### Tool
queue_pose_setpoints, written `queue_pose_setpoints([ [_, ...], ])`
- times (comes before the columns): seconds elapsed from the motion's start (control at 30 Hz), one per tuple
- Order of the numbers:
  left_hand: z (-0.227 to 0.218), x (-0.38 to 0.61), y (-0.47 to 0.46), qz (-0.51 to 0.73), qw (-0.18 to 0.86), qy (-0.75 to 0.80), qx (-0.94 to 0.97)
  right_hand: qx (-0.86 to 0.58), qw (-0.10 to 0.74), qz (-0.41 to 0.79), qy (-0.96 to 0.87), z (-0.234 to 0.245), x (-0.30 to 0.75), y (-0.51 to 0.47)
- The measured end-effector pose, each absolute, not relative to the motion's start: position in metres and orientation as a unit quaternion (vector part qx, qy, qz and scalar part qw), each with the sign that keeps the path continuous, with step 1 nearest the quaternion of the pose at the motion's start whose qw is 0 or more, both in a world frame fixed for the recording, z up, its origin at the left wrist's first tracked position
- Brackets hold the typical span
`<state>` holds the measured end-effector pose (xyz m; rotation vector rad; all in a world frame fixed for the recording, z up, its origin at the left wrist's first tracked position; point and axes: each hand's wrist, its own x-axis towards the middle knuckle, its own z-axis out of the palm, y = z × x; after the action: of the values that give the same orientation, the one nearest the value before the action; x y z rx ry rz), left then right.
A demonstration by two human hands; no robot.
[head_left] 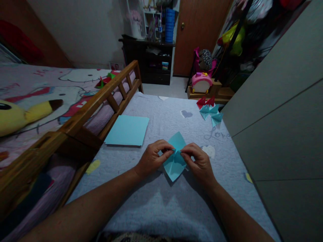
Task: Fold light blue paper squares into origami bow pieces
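Observation:
A light-blue sheet of origami paper (174,168), creased and partly folded, is held up just over the bed between my two hands. My left hand (156,154) pinches its left side between thumb and fingertips. On the opposite side my right hand (198,161) pinches the paper the same way. The paper's upper and lower points stick out beyond my fingers, and the sides are drawn in toward the middle. To the left lies a stack of light-blue paper (128,131). Folded blue paper pieces (210,112) and red folded paper (205,102) rest at the far right.
A wooden bed rail (101,104) runs along the left, with a yellow plush toy (30,114) on the bed behind it. A pale cabinet (285,111) borders the right side. Past the bed's far end stand a dark cabinet (148,64) and a pink toy case (202,82).

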<state>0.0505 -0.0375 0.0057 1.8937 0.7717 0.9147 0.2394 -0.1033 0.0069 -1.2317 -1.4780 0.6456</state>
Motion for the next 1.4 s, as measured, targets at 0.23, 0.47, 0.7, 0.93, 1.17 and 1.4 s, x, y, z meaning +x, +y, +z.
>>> queue_pose_setpoints([
  [0.23,0.003,0.052,-0.038,0.371,0.429,0.291,0.770,-0.511,0.524,0.261,-0.629,0.005,0.238,-0.104],
  [0.47,0.009,0.051,-0.040,0.347,0.412,0.296,0.788,-0.504,0.530,0.260,-0.630,0.004,0.238,-0.104],
  [0.7,0.017,0.050,-0.036,0.327,0.365,0.280,0.826,-0.500,0.528,0.268,-0.632,0.002,0.238,-0.104],
  [0.93,0.022,0.054,-0.035,0.326,0.356,0.273,0.832,-0.495,0.534,0.266,-0.632,0.002,0.239,-0.104],
  [1.17,0.030,0.056,-0.032,0.298,0.397,0.282,0.821,-0.497,0.528,0.277,-0.631,0.003,0.240,-0.106],
  [1.4,0.028,0.066,0.002,0.217,0.563,0.362,0.710,-0.503,0.561,0.278,-0.596,0.002,0.247,-0.111],
])
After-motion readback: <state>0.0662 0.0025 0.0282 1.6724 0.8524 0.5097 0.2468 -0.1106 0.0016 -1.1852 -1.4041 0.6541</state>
